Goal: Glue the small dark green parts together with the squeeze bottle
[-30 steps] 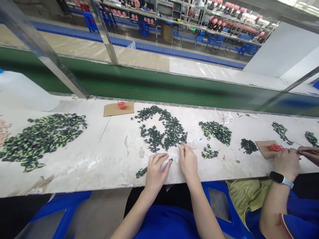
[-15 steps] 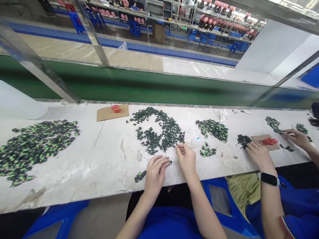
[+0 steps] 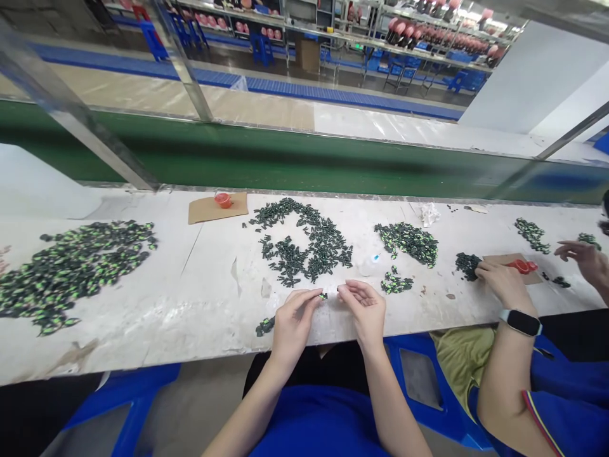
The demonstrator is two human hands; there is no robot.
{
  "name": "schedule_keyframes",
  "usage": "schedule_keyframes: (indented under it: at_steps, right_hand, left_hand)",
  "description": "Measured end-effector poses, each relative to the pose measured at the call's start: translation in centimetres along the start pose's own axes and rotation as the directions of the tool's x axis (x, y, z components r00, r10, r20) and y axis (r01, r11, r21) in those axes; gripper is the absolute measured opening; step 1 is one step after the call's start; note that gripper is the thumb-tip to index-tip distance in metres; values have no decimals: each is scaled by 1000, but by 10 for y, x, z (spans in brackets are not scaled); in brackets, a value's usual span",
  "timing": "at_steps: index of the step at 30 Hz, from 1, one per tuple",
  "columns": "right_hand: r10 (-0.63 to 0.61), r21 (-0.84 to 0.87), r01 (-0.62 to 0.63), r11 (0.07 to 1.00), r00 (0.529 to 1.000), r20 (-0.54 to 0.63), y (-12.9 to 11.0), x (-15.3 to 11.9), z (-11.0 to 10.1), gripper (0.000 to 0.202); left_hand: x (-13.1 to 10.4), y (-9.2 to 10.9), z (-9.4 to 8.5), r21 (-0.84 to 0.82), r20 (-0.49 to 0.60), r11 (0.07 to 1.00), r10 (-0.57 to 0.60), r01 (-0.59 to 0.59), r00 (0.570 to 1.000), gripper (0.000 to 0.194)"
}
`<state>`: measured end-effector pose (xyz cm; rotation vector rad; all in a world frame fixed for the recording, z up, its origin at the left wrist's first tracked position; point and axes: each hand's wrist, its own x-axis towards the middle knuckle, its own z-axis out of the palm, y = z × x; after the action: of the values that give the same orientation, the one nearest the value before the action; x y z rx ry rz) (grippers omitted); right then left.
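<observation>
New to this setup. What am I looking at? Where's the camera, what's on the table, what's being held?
No machine here: these are a person's two bare hands, seen from a camera worn on that person's head, looking forward and down.

The left hand pinches a small black-and-green piece. The right hand pinches what looks like a tiny dark piece; it is too small to make out well. The two hands are apart.

On the pale table, just beyond them, lies a loose spread of dark pieces. Black-and-green heaps lie to its left and right. A red cup sits on cardboard. The wrist with the watch is a co-worker's.
</observation>
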<state>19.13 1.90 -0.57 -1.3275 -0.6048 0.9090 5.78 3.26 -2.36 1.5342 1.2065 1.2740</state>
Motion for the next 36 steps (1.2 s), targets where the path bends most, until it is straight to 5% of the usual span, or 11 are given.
schedule_keyframes:
  at_steps: [16, 21, 25, 30, 36]
  right_hand:
    - [99, -16, -98, 995, 970, 223, -9, -21, 1, 25]
    - [-52, -77, 66, 995, 985, 165, -7, -28, 2, 16]
    - [-254, -128, 275, 953, 954, 157, -6, -31, 0, 10]
    - [-300, -148, 329, 933, 935, 189, -7, -30, -4, 5]
    - [-380, -197, 441, 876, 881, 282, -14, -31, -8, 9]
  left_hand:
    - [-2, 23, -6, 77, 32, 980, 179, -181, 983, 15]
    - [-3, 32, -6, 49, 59, 992, 114, -117, 992, 16]
    - [-3, 39, -7, -20, 107, 1000, 7, -5, 994, 14]
    - [-3, 45, -8, -66, 124, 991, -107, 116, 987, 13]
    - [-3, 48, -9, -79, 124, 988, -119, 130, 985, 11]
